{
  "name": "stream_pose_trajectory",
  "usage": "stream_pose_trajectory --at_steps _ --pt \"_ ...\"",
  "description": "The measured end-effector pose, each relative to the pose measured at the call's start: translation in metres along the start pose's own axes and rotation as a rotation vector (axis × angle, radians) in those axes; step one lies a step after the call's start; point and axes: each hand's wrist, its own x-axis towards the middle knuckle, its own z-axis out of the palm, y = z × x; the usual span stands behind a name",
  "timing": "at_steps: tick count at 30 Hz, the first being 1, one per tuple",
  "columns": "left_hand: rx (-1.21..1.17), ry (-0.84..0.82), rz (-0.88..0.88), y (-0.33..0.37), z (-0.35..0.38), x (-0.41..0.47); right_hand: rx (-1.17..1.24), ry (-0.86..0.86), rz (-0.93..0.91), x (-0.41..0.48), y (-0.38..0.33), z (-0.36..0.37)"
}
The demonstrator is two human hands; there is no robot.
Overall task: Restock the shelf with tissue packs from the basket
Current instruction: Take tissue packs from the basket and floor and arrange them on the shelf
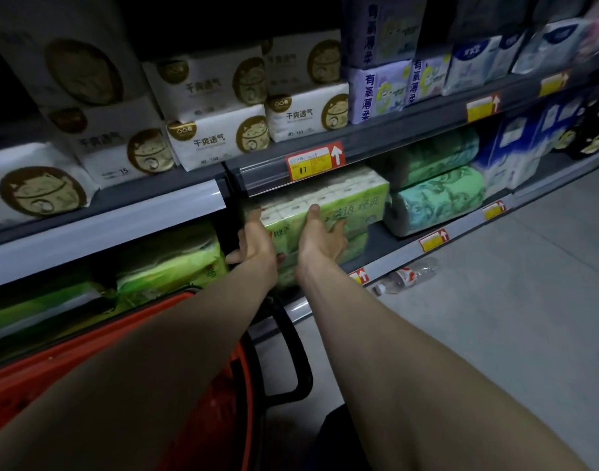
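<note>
Item: green tissue pack [350, 207], centre frame, on lower shelf [390, 261]. Left hand [257, 241] and right hand [320, 241] lie flat against it, fingers straight, clasping nothing. Handling: push evenly, both sides, until flush.

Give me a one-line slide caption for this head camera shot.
Left hand and right hand press a green tissue pack into the lower shelf, red basket below.
</note>
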Motion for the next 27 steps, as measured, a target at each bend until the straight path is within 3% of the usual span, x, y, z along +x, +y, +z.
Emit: stream_pose_trajectory --at_steps 4,7,11,16,27 --pt "-0.003 -0.052 0.01 0.0 -0.001 0.01 0.042 -0.011 -0.071 0.007 0.01 0.008" --pt "-0.015 -0.089 0.131 -0.005 -0.014 -0.008 0.022 -0.073 -0.082 0.006 0.012 0.013" --pt "0.0 -0.007 0.23 -0.02 -0.018 -0.007 -0.045 -0.178 -0.082 0.007 0.017 0.015" --pt "0.01 -0.057 0.164 -0.039 -0.01 0.039 -0.162 -0.264 -0.129 0.011 0.024 0.013" --pt "0.173 -0.045 0.183 -0.009 -0.004 -0.004 -0.369 -0.381 -0.138 0.013 0.016 -0.007"
